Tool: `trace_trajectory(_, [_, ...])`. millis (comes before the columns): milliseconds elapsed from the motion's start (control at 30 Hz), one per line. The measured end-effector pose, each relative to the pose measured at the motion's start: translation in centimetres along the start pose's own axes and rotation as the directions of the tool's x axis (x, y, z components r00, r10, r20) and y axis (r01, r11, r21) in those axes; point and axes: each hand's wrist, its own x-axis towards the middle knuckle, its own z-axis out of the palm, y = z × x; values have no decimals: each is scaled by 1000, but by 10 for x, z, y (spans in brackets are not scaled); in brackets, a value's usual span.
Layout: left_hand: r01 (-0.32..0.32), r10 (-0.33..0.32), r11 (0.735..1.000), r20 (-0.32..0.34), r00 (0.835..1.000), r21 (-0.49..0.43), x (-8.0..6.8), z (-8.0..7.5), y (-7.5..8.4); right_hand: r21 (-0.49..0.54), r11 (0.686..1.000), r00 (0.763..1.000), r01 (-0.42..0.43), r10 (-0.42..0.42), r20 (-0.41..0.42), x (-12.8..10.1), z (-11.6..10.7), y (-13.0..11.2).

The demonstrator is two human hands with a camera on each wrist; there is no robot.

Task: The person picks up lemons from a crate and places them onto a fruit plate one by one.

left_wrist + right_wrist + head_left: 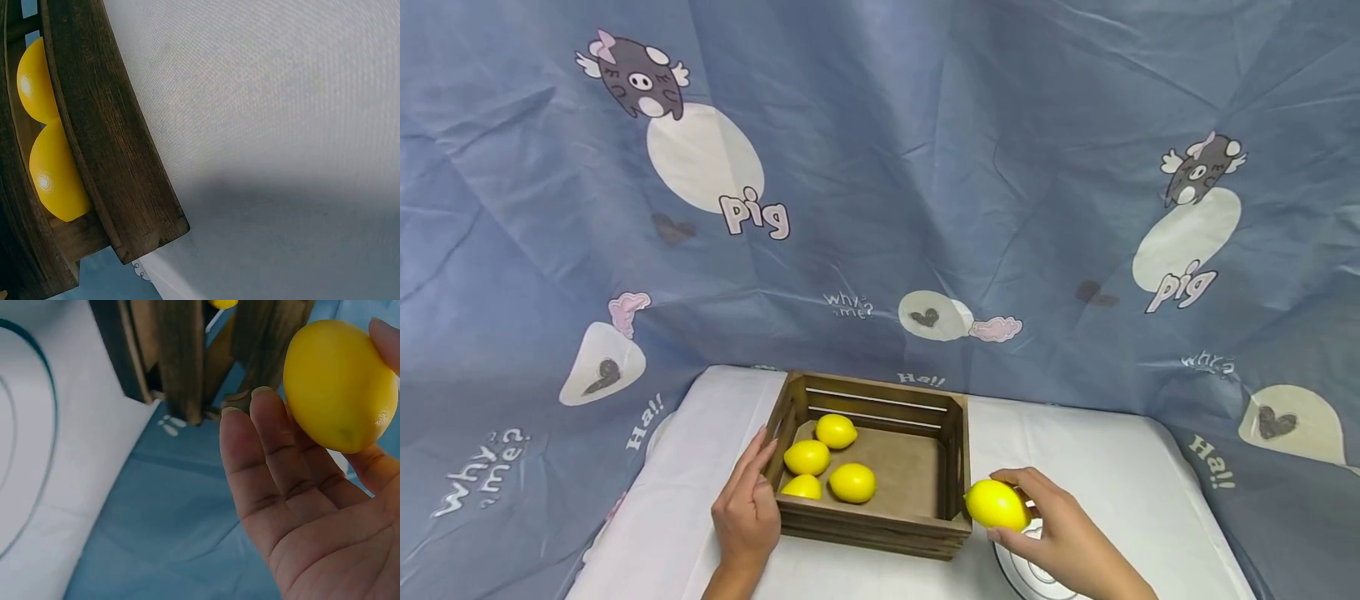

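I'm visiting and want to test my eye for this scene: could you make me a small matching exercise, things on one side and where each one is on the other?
Things:
1. wooden crate
2. held lemon
3. left hand
4. white plate

Places:
A. under the right hand
B. against the crate's left wall
C. gripped in the right hand
D. holding four lemons

Pairs: 1-D, 2-C, 3-B, 4-A

You see a bright yellow oval lemon [996, 503] beside the dark brown slatted wooden crate [880, 523], which holds four matching yellow lemons [852, 482]. The plain white tablecloth [1112, 467] meets a grey-blue backdrop sheet [925, 150] (cartoon pigs, white ovals, pink lettering).
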Motion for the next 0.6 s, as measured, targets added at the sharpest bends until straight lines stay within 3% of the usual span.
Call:
trace_trajectory(300, [1, -1, 1000, -6, 1000, 2, 0, -1, 0, 36, 999, 995, -35, 38, -89, -24, 10, 27])
trace_trajectory(433, [2, -2, 1000, -13, 1000, 7, 0, -2, 0, 87, 983, 980, -164, 172, -98, -28, 21, 38])
trace_trajectory(600, [13, -13, 1000, 7, 1000, -2, 0, -1, 1, 101, 922, 920, -373, 382, -88, -32, 40, 49])
